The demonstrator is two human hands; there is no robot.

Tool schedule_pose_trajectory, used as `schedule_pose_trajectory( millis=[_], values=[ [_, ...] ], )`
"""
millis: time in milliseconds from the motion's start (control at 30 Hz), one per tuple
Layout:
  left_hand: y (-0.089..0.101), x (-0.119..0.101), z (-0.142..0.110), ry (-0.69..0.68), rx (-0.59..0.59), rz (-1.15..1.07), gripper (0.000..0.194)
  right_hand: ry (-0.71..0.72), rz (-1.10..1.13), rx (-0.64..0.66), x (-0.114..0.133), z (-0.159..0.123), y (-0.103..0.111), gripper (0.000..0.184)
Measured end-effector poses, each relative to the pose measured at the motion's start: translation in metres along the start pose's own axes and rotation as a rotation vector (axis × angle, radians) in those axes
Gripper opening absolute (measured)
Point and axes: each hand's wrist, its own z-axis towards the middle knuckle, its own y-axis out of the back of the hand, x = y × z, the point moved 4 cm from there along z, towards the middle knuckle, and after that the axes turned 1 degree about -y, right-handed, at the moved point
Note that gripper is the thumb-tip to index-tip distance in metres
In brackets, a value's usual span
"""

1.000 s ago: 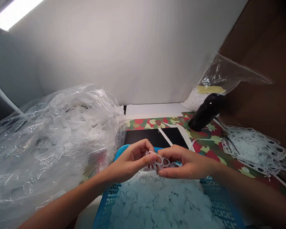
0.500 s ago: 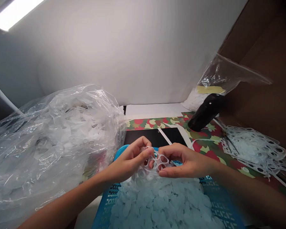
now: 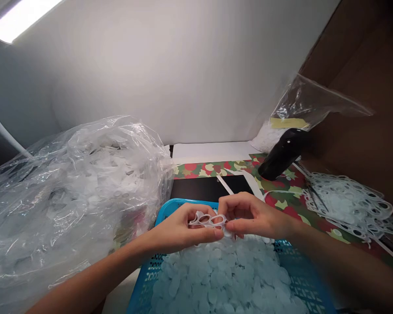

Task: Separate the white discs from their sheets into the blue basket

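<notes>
Between my two hands is a small white sheet with round holes (image 3: 205, 219), looking like a lattice of rings. My left hand (image 3: 186, 226) is closed around its left part, thumb stretched along the near side. My right hand (image 3: 250, 213) pinches its right end between thumb and fingers. Under both hands stands a blue plastic basket (image 3: 146, 274), heaped with thin, whitish translucent discs (image 3: 225, 279). The hands hang over the far end of this heap. Some fingertips are hidden behind the sheet.
To the left spreads a big clear plastic bag (image 3: 85, 174) of white pieces. A black handheld object (image 3: 278, 157) lies at right, near a pile of holed white sheets (image 3: 350, 205). Behind the basket are a black flat panel (image 3: 196, 187) and a white strip (image 3: 225, 185).
The holed sheet has been turned and folded, and now lies flatter between the hands. My left hand has lowered and moved right; the right hand's fingers have closed in on the sheet.
</notes>
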Motion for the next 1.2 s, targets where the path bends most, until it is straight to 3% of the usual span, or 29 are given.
schedule_pose_trajectory(
  millis=[267, 567, 767, 967, 1200],
  values=[
    [0.004, 0.003, 0.001, -0.041, -0.088, -0.059, 0.021, -0.013, 0.093, -0.012, -0.001, 0.002, 0.003, 0.007],
    [0.007, -0.004, -0.004, -0.15, -0.05, -0.09, 0.018, 0.113, 0.203, 0.017, -0.002, 0.003, 0.007, 0.01],
    [0.008, -0.01, 0.0, -0.265, -0.065, -0.176, 0.015, 0.116, 0.246, 0.019, -0.004, 0.002, 0.01, 0.013],
    [0.005, -0.005, 0.0, -0.178, 0.026, -0.276, 0.017, 0.123, 0.259, 0.036, -0.004, 0.002, 0.01, 0.015],
    [0.006, 0.0, 0.0, -0.183, 0.054, -0.385, 0.02, 0.11, 0.269, 0.078, -0.004, 0.002, 0.006, 0.014]
  ],
)
